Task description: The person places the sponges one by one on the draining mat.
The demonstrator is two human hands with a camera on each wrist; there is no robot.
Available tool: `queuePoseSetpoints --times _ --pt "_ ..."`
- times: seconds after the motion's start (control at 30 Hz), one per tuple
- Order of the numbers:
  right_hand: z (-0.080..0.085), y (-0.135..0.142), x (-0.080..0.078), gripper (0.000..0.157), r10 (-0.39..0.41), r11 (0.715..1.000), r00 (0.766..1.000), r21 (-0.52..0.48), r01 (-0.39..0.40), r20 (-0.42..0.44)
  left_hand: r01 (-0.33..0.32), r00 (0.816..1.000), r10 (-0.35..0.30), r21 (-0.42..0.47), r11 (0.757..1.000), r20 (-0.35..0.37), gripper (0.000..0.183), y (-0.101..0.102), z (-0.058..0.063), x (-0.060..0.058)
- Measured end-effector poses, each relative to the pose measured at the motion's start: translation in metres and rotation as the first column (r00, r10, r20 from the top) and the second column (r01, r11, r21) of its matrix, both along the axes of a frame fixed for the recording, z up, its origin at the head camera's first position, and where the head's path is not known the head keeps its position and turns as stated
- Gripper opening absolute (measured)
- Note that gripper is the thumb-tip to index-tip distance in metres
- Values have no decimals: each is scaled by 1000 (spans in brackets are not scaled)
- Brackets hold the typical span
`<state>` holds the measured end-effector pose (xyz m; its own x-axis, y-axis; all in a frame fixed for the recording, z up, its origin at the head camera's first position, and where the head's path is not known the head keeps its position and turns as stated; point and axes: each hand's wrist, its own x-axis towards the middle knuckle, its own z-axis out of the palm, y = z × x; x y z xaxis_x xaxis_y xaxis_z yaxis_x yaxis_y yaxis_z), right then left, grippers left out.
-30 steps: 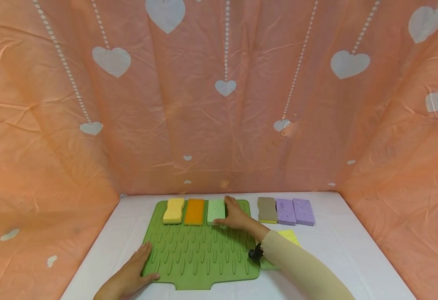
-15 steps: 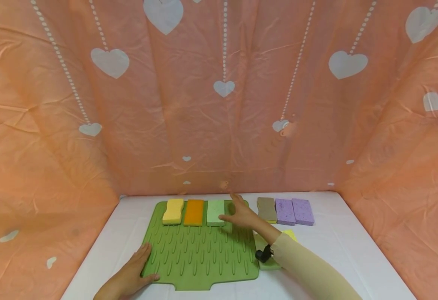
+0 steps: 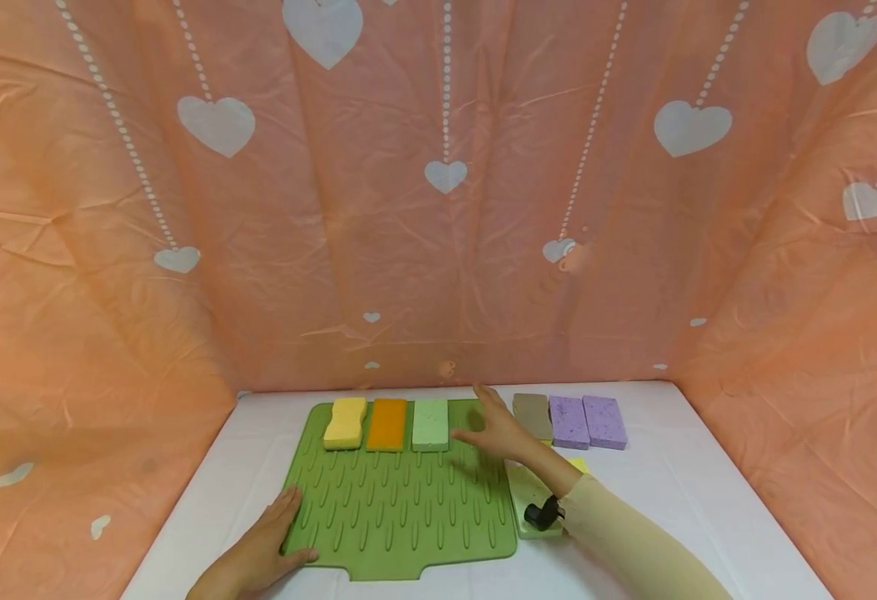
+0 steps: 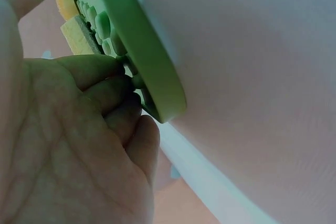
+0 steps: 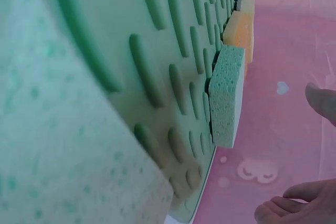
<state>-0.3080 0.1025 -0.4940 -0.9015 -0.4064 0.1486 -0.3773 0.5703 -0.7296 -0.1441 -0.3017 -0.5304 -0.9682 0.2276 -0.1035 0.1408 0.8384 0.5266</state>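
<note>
On the green ridged mat (image 3: pixel 401 508), a yellow wavy-sided sponge (image 3: pixel 345 423), an orange sponge (image 3: pixel 387 425) and a light green speckled sponge (image 3: pixel 430 425) lie in a row along the far edge. My left hand (image 3: pixel 258 546) rests at the mat's near left corner; its fingertips touch the edge in the left wrist view. Just right of the light green sponge, my right hand (image 3: pixel 504 435) hovers over the mat with thumb and fingers spread, holding nothing. Its shadow falls on the mat in the right wrist view.
Right of the mat lie a grey-brown and yellow sponge (image 3: pixel 532 417) and two purple sponges (image 3: pixel 569 422). Nearer, another light green sponge (image 3: pixel 526 492) sits partly under my right wrist, and a yellow one (image 3: pixel 578 464) is mostly hidden by the sleeve. Orange heart-patterned sheeting (image 3: pixel 446 275) encloses the table.
My right hand has let go of the light green sponge and moved off to the right. That sponge stays in the row. The left hand has kept its place.
</note>
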Motion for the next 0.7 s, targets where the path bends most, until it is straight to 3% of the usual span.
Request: queuePoseSetpoints --times 0.3,0.7 --pt "2 19 4 107 -28 1000 1000 14 28 3 -7 1000 7 0 1000 9 110 1 0 0" --pt "-3 49 8 108 -10 999 999 51 12 -42 -5 1000 4 15 1000 22 110 0 3 0"
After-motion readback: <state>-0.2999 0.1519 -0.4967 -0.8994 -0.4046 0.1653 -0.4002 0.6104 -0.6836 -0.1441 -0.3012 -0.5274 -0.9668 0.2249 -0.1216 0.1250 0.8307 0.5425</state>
